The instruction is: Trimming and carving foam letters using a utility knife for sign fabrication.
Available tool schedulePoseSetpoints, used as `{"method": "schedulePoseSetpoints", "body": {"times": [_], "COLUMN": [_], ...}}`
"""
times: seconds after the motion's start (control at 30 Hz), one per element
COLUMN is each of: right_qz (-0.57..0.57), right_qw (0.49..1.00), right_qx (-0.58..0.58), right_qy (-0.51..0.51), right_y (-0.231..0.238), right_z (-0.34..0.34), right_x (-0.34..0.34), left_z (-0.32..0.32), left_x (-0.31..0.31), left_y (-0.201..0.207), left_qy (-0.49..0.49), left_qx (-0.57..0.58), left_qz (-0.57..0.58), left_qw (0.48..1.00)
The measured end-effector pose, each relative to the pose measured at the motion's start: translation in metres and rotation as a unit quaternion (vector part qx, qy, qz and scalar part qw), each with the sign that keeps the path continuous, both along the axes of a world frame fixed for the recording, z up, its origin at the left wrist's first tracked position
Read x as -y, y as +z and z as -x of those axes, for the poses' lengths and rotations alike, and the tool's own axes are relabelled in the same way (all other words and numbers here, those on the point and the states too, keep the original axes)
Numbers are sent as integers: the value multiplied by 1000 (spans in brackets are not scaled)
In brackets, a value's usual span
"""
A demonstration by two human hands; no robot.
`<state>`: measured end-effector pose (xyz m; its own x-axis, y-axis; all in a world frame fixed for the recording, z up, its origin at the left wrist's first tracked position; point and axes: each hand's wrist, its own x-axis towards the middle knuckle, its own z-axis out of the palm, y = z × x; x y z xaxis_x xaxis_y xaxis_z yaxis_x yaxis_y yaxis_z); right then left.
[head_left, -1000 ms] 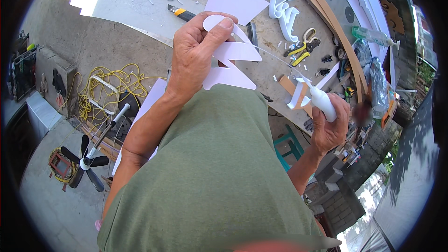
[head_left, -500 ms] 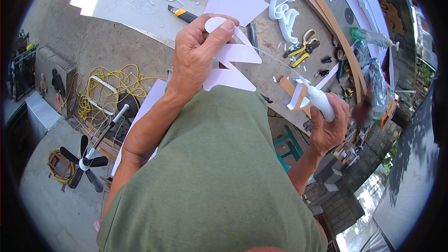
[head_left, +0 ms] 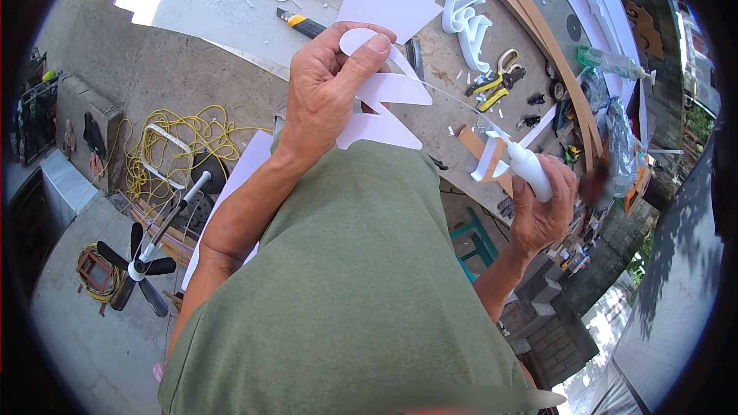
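A flat white cut-out letter with a rounded top and pointed ends is pinched between the thumb and fingers of my left hand. My right hand is wrapped round a white squeeze bottle, tilted toward the letter. From the bottle a long thin tube runs up and left, its tip at the letter's edge near the middle; whether it touches I cannot tell. Just beside the bottle, a white raised-edge letter lies over a brown strip on the table's near edge.
On the grey table lie yellow-handled pliers, a utility knife, a white raised letter piece and a larger white sheet. Long brown strips curve along the right. A yellow cord and a fan stand at left.
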<state>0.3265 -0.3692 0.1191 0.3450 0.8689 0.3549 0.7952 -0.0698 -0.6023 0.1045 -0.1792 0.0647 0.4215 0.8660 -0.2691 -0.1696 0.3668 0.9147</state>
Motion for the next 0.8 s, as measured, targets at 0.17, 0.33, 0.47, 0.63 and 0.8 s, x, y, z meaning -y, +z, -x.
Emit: {"method": "schedulePoseSetpoints", "body": {"times": [0.17,0.33,0.47,0.63,0.8], "right_qz": [3,9,-7,3,9], "right_qw": [1000,1000,1000,1000,1000], "right_qx": [10,-5,-3,-6,7], "right_qy": [-2,-7,-7,-5,13], "right_y": [1,2,2,2,-1], "right_z": [1,2,0,1,1], "right_x": [0,4,3,1,0], "left_z": [1,1,1,1,1], "left_x": [0,0,1,1,1], "left_y": [-2,-7,-9,-7,-7], "left_qy": [-3,6,5,5,5], "left_qx": [-8,14,1,1,-1], "left_qz": [-10,-18,-24,-9,-14], "left_qw": [1000,1000,1000,1000,1000]}}
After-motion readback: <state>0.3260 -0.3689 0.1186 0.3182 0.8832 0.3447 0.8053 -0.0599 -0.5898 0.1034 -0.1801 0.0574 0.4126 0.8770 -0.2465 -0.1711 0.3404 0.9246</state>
